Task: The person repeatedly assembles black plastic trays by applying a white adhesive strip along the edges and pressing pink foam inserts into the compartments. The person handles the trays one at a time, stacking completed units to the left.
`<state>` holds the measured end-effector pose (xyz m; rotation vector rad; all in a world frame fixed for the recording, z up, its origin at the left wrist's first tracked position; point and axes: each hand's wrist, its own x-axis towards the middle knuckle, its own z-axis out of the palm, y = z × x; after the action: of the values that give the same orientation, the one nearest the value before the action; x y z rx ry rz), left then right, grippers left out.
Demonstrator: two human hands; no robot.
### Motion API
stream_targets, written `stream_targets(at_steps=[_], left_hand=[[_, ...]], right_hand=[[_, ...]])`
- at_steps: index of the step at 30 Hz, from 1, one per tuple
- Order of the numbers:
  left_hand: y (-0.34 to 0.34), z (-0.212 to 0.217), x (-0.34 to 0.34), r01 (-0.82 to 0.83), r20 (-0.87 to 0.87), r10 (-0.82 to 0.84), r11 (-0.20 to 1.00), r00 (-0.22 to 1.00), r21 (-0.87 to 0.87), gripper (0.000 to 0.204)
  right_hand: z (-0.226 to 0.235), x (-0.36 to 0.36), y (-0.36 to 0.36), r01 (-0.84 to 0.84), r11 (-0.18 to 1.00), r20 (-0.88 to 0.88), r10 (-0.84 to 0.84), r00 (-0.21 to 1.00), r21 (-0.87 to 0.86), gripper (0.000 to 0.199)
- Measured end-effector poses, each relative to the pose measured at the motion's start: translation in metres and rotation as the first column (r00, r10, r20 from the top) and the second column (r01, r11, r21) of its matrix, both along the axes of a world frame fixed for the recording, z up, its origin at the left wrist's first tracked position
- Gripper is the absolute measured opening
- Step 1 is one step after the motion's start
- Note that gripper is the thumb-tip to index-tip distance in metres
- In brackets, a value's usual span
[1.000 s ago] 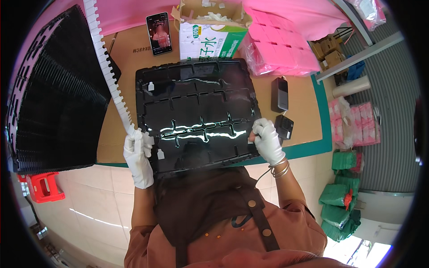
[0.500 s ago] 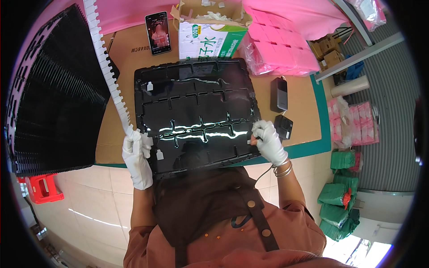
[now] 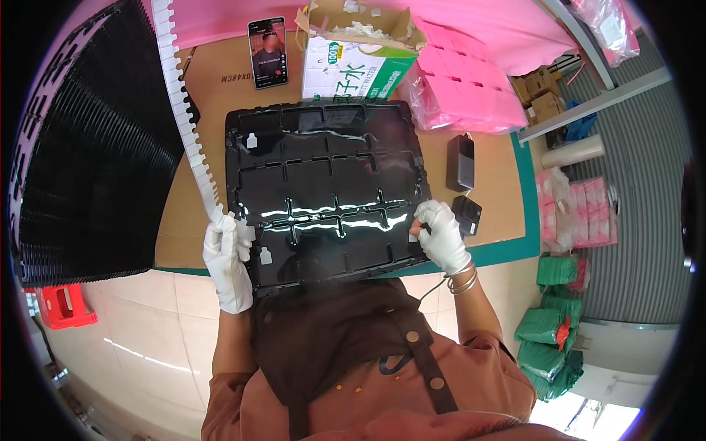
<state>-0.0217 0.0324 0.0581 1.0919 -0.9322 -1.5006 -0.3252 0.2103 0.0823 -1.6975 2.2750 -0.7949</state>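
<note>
In front of me a shiny black plastic tray (image 3: 316, 176) with moulded ridges lies at the table's near edge. Two small white stickers, an upper one (image 3: 252, 140) and a lower one (image 3: 265, 256), are on its left side. My left hand (image 3: 228, 261), in a white glove, is closed on the lower end of a long notched white strip (image 3: 184, 117), beside the tray's left edge. At the tray's right edge, my gloved right hand (image 3: 443, 239) pinches a small white sticker (image 3: 413, 237) against or just over the black surface; a bare fingertip shows. Whether the sticker touches cannot be told.
A tall stack of black trays (image 3: 95, 162) stands at left. Behind the tray are a phone (image 3: 267, 53), an open carton (image 3: 357, 70) and wrapped pink packs (image 3: 467, 81). A power bank (image 3: 461, 162) and a small black box (image 3: 467, 214) lie at right. A red stool (image 3: 66, 305) is on the floor.
The view has shifted slightly, and the phone's picture differs. Both hands keep nearly the same places and grips at the tray's edges.
</note>
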Motion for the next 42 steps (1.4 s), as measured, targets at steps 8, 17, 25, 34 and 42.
stream_targets(at_steps=[8,17,25,34,42], left_hand=[[0.000,0.002,0.002,0.033,0.000,-0.033,0.999,0.999,-0.016,0.015],[0.001,0.001,0.003,0.053,0.040,-0.052,0.998,0.998,-0.024,0.019],[-0.002,0.003,0.002,0.056,-0.027,-0.055,0.998,0.998,0.005,0.014],[0.002,0.011,0.004,0.050,-0.034,-0.049,0.997,0.998,0.055,0.015],[-0.001,0.006,0.009,0.112,-0.056,-0.107,0.989,0.993,0.092,0.014]], right_hand=[[-0.007,-0.006,0.015,-0.119,0.992,-0.036,0.117,0.992,-0.052,0.023],[0.007,-0.032,0.017,-0.262,0.964,0.450,0.212,0.868,0.052,0.024],[0.105,-0.068,-0.162,0.211,0.876,-0.041,-0.253,0.967,-0.435,0.006],[0.114,-0.056,-0.257,-0.071,0.863,-0.477,-0.205,0.855,-0.499,0.015],[-0.001,0.091,-0.286,-0.476,0.879,-0.173,0.474,0.863,0.032,0.022]])
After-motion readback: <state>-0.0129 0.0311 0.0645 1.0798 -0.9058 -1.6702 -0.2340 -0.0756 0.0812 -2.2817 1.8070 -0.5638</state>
